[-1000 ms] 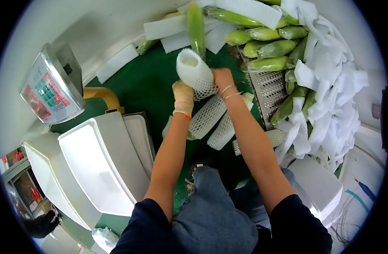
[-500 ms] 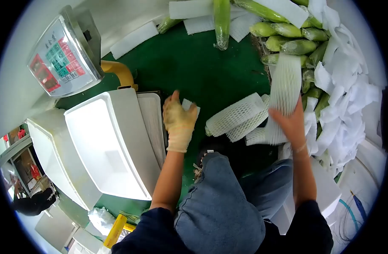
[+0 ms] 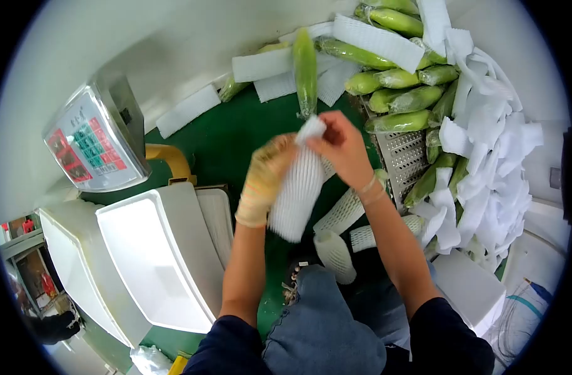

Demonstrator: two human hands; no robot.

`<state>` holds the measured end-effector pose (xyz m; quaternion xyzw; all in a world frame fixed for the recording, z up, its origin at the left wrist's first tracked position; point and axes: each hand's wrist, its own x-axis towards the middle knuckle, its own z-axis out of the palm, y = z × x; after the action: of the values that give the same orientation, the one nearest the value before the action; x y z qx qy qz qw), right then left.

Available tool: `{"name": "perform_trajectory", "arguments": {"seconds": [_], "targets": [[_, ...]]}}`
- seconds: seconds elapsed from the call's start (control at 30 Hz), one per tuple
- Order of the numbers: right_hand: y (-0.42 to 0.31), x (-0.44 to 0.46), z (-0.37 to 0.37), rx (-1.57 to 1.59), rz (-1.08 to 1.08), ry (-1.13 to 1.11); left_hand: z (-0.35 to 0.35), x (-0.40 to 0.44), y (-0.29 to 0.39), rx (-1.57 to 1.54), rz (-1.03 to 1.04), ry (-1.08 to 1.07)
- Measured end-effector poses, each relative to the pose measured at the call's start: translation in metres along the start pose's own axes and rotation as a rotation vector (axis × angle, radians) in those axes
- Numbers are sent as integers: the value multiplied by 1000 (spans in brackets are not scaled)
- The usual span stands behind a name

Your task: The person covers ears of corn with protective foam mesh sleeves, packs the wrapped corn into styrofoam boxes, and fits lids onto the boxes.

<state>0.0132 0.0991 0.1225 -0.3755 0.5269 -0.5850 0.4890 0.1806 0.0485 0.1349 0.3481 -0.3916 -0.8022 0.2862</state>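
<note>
A white foam net sleeve hangs between my hands, its upper end pinched and its wider end slanting down toward my knee. My left hand, in a pale yellowish glove, is closed at the sleeve's upper left side. Bare, my right hand grips the top end with thumb and fingers. Whether anything is inside the sleeve I cannot tell. Just beyond lies a long green vegetable in clear film. Below my right forearm lie net-covered pieces, one close to my knee.
Film-wrapped green vegetables are piled at the upper right, beside a perforated metal tray. Loose foam sleeves are heaped at the right. On the left stand a weighing scale and white bins. The floor is green.
My right hand has brought the foam sleeve leftward from the right side, and my left hand has come up to meet it. The camera view has shifted slightly.
</note>
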Motion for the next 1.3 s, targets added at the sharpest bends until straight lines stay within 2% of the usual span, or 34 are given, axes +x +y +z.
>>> {"name": "perform_trajectory", "arguments": {"seconds": [0.03, 0.1, 0.13, 0.2, 0.23, 0.3, 0.33, 0.4, 0.43, 0.5, 0.53, 0.6, 0.63, 0.7, 0.73, 0.77, 0.83, 0.87, 0.93, 0.97, 1.03, 1.07, 1.1, 1.17, 1.2, 1.27, 1.3], "targets": [[2, 17, -2, -4, 6, 59, -3, 13, 10, -182, 22, -39], [18, 45, -6, 175, 84, 146, -13, 60, -3, 471, 494, 7], [26, 54, -8, 174, 86, 151, -11, 73, -4, 470, 492, 3], [46, 77, -18, 257, 217, 157, -8, 98, -3, 149, 62, -20], [57, 88, -27, 84, 158, 135, -20, 119, -15, 90, 35, -103], [73, 102, -34, -282, -32, 327, -18, 131, -14, 231, 21, -15], [78, 110, -37, -281, -29, 329, -19, 142, -19, 231, 18, -15], [73, 114, -35, -162, -179, 230, -17, 157, -33, 154, 86, -24], [64, 108, -28, -1, -25, 259, -14, 158, -33, 110, 101, -17], [54, 96, -24, -241, -231, 302, -8, 157, -25, 110, -10, -51], [55, 98, -25, -248, -229, 306, -10, 159, -28, 104, -12, -56], [63, 99, -28, -538, -156, 408, -16, 162, -34, -103, -147, -218], [66, 101, -30, -630, -182, 418, -17, 162, -38, -109, -147, -223], [85, 112, -49, -433, 74, 441, -12, 153, -33, -264, -36, -195], [102, 120, -50, 175, 39, 528, -11, 153, -30, -342, 23, -177], [72, 113, -47, 285, 170, 411, -27, 166, -44, -363, -28, -252], [79, 115, -51, -259, -105, 372, -11, 158, -27, -241, -205, -179], [74, 109, -49, -269, -98, 370, -4, 154, -25, -253, -209, -178], [58, 94, -39, -863, -112, 336, 3, 147, -24, -42, -285, -77], [61, 96, -42, -867, -114, 332, 0, 147, -24, -47, -281, -76], [69, 100, -50, -901, -292, 316, -11, 146, -27, -105, -289, -87], [58, 97, -47, -804, -334, 380, -13, 145, -27, -128, -273, -113], [56, 97, -49, -614, -205, 413, -15, 145, -27, -129, -276, -109], [55, 102, -55, -161, 89, 451, -17, 150, -21, -42, -72, 0], [60, 102, -55, -160, 85, 449, -20, 154, -21, -40, -68, 0], [61, 103, -55, 592, 277, 429, -26, 165, -29, -496, 35, 2], [70, 109, -62, 583, 275, 424, -26, 170, -32, -725, 86, -2]]}}
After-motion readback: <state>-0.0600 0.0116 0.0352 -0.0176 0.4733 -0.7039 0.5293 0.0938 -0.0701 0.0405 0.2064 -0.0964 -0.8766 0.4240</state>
